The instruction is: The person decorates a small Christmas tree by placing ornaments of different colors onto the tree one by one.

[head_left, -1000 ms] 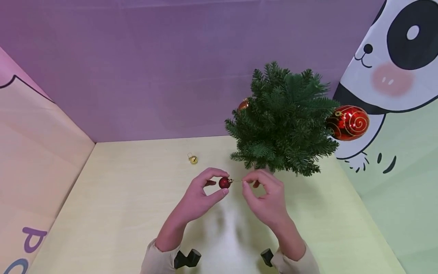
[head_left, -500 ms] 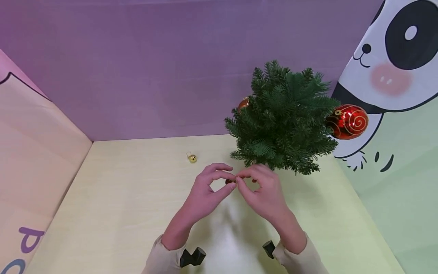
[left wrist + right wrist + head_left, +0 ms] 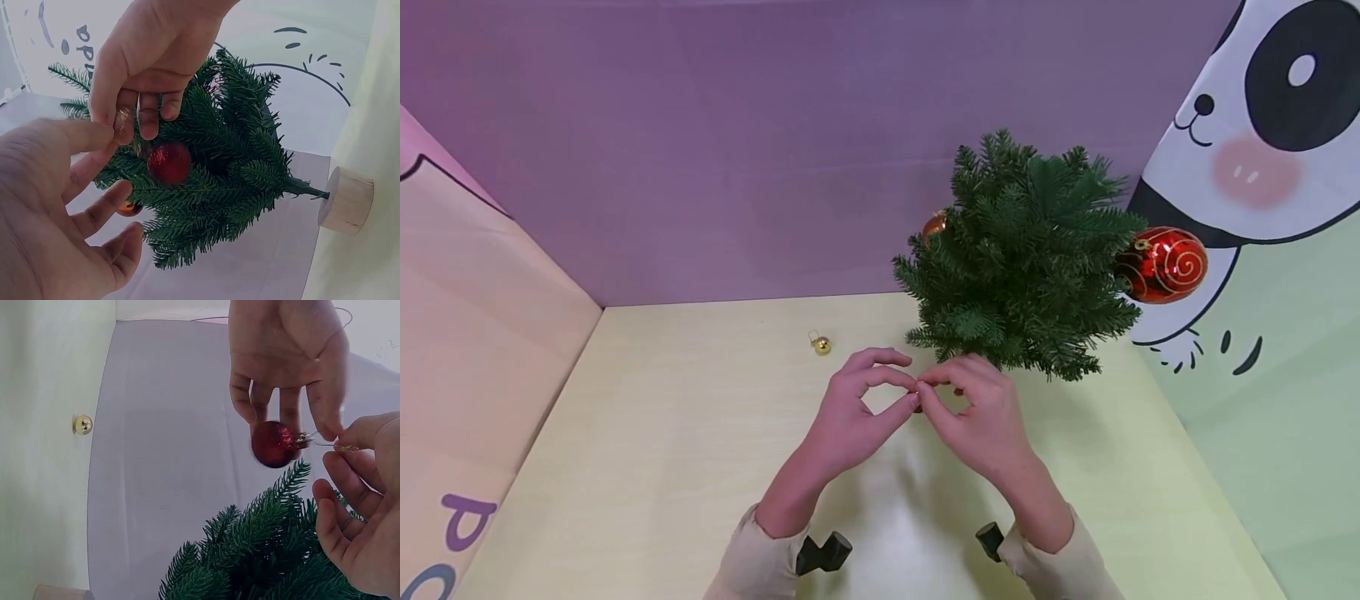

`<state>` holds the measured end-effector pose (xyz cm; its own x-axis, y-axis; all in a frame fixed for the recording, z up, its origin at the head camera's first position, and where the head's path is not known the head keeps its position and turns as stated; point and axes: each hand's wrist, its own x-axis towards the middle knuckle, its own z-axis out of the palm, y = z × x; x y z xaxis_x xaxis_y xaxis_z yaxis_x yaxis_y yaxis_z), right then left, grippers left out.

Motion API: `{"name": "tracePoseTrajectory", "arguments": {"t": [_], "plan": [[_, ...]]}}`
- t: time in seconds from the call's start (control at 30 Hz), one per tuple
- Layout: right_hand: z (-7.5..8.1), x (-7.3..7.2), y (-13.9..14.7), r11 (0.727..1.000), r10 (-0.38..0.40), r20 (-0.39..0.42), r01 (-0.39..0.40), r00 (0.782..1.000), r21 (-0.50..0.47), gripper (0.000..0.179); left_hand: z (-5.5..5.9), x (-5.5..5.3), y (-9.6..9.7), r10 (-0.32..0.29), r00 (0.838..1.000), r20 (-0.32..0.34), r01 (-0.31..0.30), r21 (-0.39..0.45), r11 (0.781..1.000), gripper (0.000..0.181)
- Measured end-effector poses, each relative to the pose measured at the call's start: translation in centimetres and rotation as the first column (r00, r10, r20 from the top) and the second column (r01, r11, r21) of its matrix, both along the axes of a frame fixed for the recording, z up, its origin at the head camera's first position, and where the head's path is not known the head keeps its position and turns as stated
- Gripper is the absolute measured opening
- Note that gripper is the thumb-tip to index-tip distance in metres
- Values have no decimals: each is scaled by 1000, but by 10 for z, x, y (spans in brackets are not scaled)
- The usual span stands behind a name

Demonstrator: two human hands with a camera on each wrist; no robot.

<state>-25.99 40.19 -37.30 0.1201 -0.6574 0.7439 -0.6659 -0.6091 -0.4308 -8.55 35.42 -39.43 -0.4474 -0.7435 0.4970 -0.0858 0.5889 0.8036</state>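
A small dark red Christmas bauble with a metal cap hangs by its thin string loop between my two hands. Thumb and index finger of my right hand pinch the end of that loop. My left hand pinches the same loop with thumb and index, closer to the cap, and its other fingers are spread. From the head view the bauble is almost hidden behind the fingertips. In the left wrist view, the bauble overlaps the green branches of a small artificial Christmas tree.
The tree stands on a round wooden base at the back right of the table. A large red bauble hangs on its right side, an orange one on its left. A small gold bauble lies on the tabletop behind my left hand.
My left hand has let go of the bauble's body and moved right to the string, fingertips meeting my right hand's. The bauble now hangs down from the loop.
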Motion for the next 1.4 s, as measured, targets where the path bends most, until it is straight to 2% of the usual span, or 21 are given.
{"name": "tracePoseTrajectory", "arguments": {"t": [0.13, 0.37, 0.5, 0.6, 0.8, 0.97, 1.13, 1.23, 1.4], "plan": [[2, -1, 0, 1000, -6, -11, 6, 1000, -3, 10, 1, -2, -1, 12, 1000, -4, -12, -18, 1000, 4], [6, -7, -4, 998, -56, -85, 55, 995, -9, 8, 5, 1, -9, 54, 998, -28, -55, -27, 998, 4], [7, -7, -5, 996, -84, -77, 82, 993, -24, 8, 8, 2, -14, 68, 998, -15, -69, -21, 997, 4], [9, -6, -6, 989, -136, -78, 130, 988, -69, 7, 9, 2, -17, 66, 998, -3, -66, -15, 998, 4], [15, -2, -8, 950, -259, -126, 229, 958, -210, 5, 15, 0, -23, 68, 998, 2, -68, -32, 997, 4], [22, 3, -6, 890, -376, -156, 309, 914, -334, 8, 23, -2, -26, 63, 998, 10, -62, -54, 997, 3], [29, 6, -4, 836, -446, -172, 340, 878, -431, 15, 29, -3, -27, 59, 998, 19, -58, -72, 996, 4], [33, 7, -4, 831, -449, -183, 334, 875, -445, 16, 33, -4, -28, 60, 998, 21, -58, -82, 995, 4], [38, 5, -8, 852, -430, -197, 324, 881, -410, 17, 36, -6, -31, 69, 997, 31, -66, -95, 993, 4]]}}
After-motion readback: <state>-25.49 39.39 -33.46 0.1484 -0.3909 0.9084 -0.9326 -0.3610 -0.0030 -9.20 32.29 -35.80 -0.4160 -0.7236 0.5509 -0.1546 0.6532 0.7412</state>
